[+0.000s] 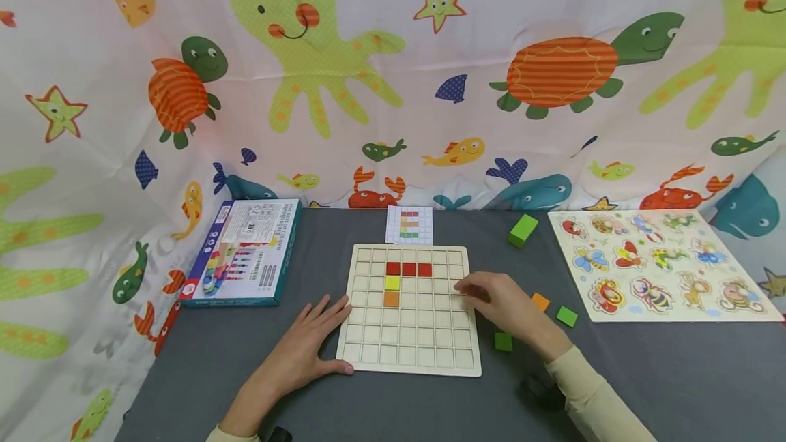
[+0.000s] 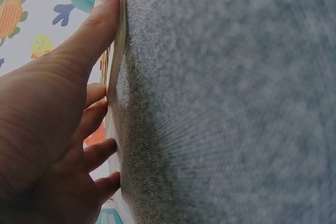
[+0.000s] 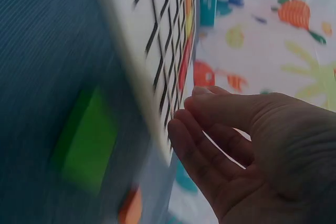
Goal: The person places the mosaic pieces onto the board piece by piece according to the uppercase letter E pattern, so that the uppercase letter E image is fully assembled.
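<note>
A pale wooden grid board [image 1: 408, 374] lies on the table. On it sit a row of red squares [image 1: 409, 269], a yellow square [image 1: 392, 283] and an orange square [image 1: 391, 299]. My left hand [image 1: 301, 346] spreads along the board's left side, with the thumb at its lower left corner; the left wrist view shows this thumb [image 2: 100, 17] against the board edge. Over the board's right edge is my right hand [image 1: 500, 299], fingers loosely bent and thumb near the index finger. In the right wrist view, no piece shows between the fingers of this hand [image 3: 226, 145].
Right of the board lie green blocks [image 1: 567, 316] [image 1: 503, 342] and an orange block [image 1: 540, 301]; another green block [image 1: 523, 230] sits farther back. A pattern card [image 1: 393, 230] touches the board's far side. A box [image 1: 252, 251] stands left, an insect picture board [image 1: 669, 312] right.
</note>
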`<state>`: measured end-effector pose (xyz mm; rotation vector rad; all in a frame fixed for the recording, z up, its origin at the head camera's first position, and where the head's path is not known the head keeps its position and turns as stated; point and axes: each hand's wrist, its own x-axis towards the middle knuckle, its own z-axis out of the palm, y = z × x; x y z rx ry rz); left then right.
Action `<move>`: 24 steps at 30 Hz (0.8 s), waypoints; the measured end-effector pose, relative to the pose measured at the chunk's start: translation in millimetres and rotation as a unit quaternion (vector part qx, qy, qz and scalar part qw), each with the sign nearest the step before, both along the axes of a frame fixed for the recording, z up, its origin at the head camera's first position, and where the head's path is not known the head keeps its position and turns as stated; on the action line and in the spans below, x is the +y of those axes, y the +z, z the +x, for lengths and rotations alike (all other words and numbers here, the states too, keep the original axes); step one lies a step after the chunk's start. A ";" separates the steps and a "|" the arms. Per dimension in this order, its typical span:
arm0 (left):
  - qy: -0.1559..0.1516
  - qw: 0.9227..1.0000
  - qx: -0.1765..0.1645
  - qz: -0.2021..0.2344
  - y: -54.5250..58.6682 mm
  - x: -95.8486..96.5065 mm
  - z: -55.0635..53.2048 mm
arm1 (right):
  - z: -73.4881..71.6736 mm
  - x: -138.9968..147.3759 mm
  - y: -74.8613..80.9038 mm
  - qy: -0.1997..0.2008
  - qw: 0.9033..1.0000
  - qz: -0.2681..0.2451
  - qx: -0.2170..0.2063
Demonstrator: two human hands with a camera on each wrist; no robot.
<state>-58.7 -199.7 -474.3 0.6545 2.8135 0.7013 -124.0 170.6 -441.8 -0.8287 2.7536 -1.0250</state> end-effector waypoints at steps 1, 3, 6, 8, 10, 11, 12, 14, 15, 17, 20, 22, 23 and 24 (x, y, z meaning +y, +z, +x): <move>0.000 1.000 0.000 0.000 0.1 0.0 -0.2 | 0.6 8.1 0.1 -0.010 1.000 0.004 0.004; 0.001 1.000 0.000 -0.001 0.4 -0.2 -0.6 | 1.2 23.3 -0.3 -0.026 0.999 0.009 0.016; 0.002 1.000 0.000 -0.002 1.1 -0.5 -1.1 | 2.6 42.1 -0.1 -0.053 0.998 0.018 0.025; 0.001 1.000 0.000 -0.005 1.3 -0.5 -1.4 | 3.8 52.5 -0.4 -0.069 0.997 0.023 0.022; -0.001 1.000 -0.001 -0.007 1.2 0.1 -1.8 | 4.7 60.7 0.0 -0.078 0.996 0.026 0.014; -0.002 1.000 0.000 -0.008 1.2 0.5 -2.0 | 4.8 63.8 0.0 -0.080 0.996 0.027 0.011; -0.003 1.000 0.000 -0.009 1.1 0.7 -2.2 | 4.5 66.2 -0.2 -0.081 0.996 0.029 0.009; -0.004 1.000 -0.001 -0.008 1.1 1.2 -2.4 | 3.8 69.4 -0.6 -0.077 0.996 0.037 0.000; -0.003 1.000 0.000 -0.007 1.2 1.2 -2.3 | 3.1 70.0 -1.4 -0.074 0.996 0.040 -0.005; -0.003 1.000 0.002 -0.008 1.0 0.6 -1.8 | 2.1 69.3 -3.7 -0.070 0.996 0.048 -0.008; -0.002 1.000 0.006 -0.010 0.5 -0.2 -0.9 | 1.5 66.2 -7.0 -0.068 0.996 0.051 -0.015; -0.002 1.000 0.008 -0.011 0.1 -0.4 -0.6 | 1.9 63.7 -7.9 -0.069 0.996 0.051 -0.012; -0.002 1.000 0.008 -0.011 0.0 -0.2 -0.6 | 2.0 62.8 -7.9 -0.069 0.996 0.050 -0.012; -0.002 1.000 0.008 -0.010 -0.1 0.1 -0.7 | 2.2 62.1 -7.7 -0.070 0.996 0.050 -0.012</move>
